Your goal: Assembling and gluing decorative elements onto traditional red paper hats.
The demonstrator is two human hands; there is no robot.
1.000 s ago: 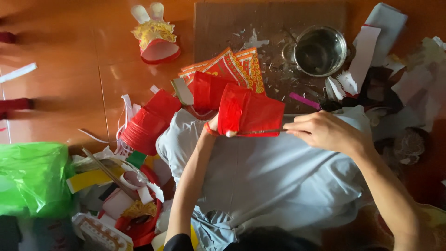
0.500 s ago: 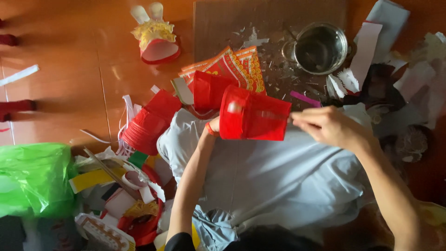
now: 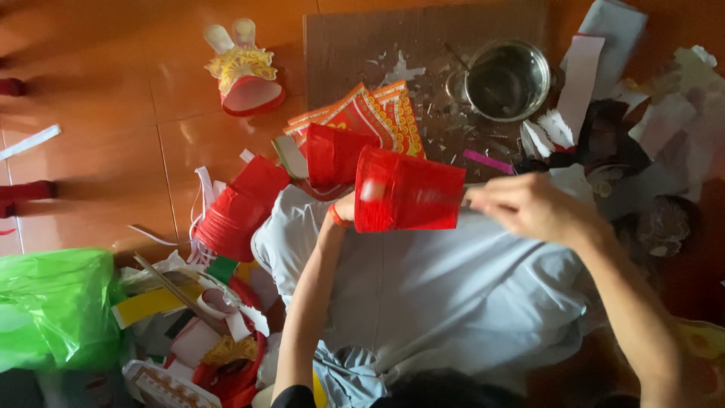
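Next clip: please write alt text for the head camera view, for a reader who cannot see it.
Seen from above, a seated person holds a red translucent paper shade over their lap, left hand at its left edge, right hand at its right. A metal bowl and a stack of red shades lie on the orange floor.

The person wears light grey-blue trousers [image 3: 453, 295] of soft, creased cloth, which fill the middle of the view. Both forearms are bare, without sleeves. At the left wrist, at about 10 o'clock from the centre, there is a thin orange band [image 3: 337, 217]. At 6 o'clock a dark garment edge [image 3: 293, 396] shows.
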